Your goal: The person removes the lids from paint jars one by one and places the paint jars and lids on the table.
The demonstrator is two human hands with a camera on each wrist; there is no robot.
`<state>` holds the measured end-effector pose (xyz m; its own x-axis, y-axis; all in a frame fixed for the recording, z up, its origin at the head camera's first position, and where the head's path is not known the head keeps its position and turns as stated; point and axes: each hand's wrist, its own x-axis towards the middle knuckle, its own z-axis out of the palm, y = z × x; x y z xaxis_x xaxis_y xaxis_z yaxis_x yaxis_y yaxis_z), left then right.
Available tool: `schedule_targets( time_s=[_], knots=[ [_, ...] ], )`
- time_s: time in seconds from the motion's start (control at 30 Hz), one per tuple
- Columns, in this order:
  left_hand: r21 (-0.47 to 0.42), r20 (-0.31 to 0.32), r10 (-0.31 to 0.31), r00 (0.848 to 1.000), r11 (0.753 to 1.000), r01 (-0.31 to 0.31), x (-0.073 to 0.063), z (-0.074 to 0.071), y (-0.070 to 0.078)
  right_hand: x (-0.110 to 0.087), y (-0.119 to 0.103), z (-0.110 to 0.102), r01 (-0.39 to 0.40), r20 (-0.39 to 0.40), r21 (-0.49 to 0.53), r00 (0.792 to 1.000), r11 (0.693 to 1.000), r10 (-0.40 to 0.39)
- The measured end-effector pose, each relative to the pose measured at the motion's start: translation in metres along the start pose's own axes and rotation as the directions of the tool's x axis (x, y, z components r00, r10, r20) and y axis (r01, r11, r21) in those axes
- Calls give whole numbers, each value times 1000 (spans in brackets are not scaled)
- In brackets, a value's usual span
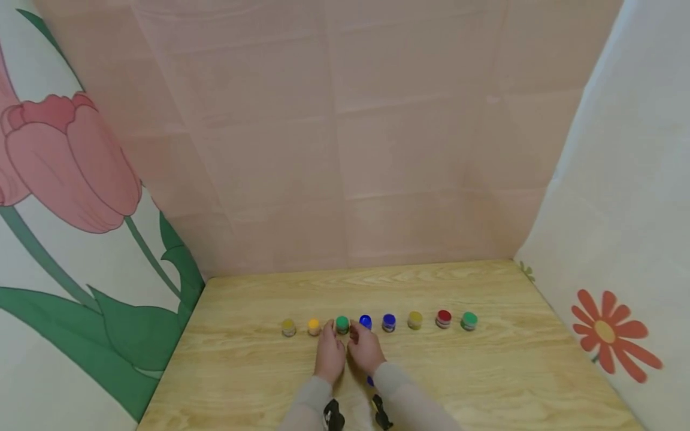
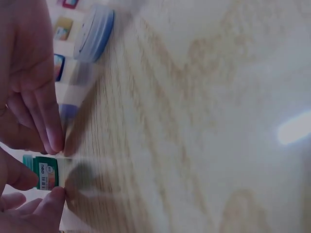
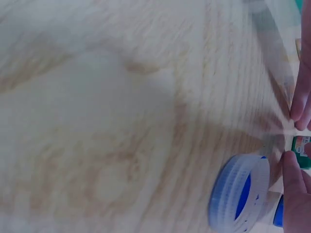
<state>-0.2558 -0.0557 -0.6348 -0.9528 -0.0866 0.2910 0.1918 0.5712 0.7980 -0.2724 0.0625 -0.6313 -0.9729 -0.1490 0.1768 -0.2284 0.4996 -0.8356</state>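
The left hand (image 1: 329, 354) and right hand (image 1: 366, 348) sit either side of a small green jar (image 1: 342, 324), third from the left in a row across the counter (image 1: 259, 377). Their fingers are loosely bent, thumbs parted from forefingers, fingertips close against the jar; whether either touches it I cannot tell. Yellow (image 1: 288, 327) and orange (image 1: 314, 327) jars stand to its left; two blue, one yellow, one red and one green to its right. A ribbed translucent-and-blue lid (image 3: 222, 194) lies nearer, by the right wrist.
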Motion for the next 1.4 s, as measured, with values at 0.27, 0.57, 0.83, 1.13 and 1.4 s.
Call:
schedule_targets(
  time_s=[0.27,0.57,0.83,1.13,1.4],
  knots=[
    [-90,43,2,999,996,2,7,1,-4,2,-4,1,-44,31,32,999,999,43],
    [-145,108,13,994,989,3,3,-8,-7,-4,1,-8,-37,14,95,999,995,36],
    [-215,200,0,980,976,44,-6,-18,-14,-8,10,-12,-31,30,62,999,998,29],
    [-252,262,39,964,967,30,-12,-35,-12,-13,14,-18,3,96,108,995,994,-13],
    [-368,270,50,961,928,55,-12,-32,-23,-14,22,-18,-14,132,157,991,988,-7]
  ],
)
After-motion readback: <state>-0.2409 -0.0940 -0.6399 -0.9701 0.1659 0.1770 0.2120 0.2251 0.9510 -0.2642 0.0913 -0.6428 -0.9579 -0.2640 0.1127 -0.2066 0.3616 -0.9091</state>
